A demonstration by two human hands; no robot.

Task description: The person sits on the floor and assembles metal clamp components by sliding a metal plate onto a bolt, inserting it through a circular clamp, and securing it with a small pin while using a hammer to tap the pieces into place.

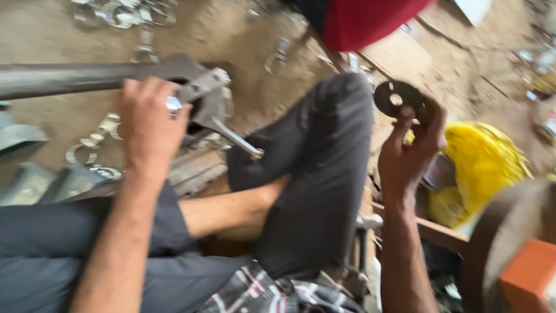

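Observation:
My left hand [149, 124], with a ring on one finger, grips a grey metal lever tool [208, 95] fixed to the end of a long dark pipe [63, 78]. A thin silver handle [234, 139] sticks out below the tool. My right hand [411, 148] is raised at the right and holds a dark round metal disc [397, 95] with a hole in its middle between the fingertips. My bent knee in dark trousers [324, 150] lies between the two hands.
Several shiny metal clamps [92, 142] lie on the dirt floor, more at the top left [124, 11]. A yellow bag [480, 159] sits at the right, an orange block [530, 278] at the lower right, a red cloth [365, 20] at the top.

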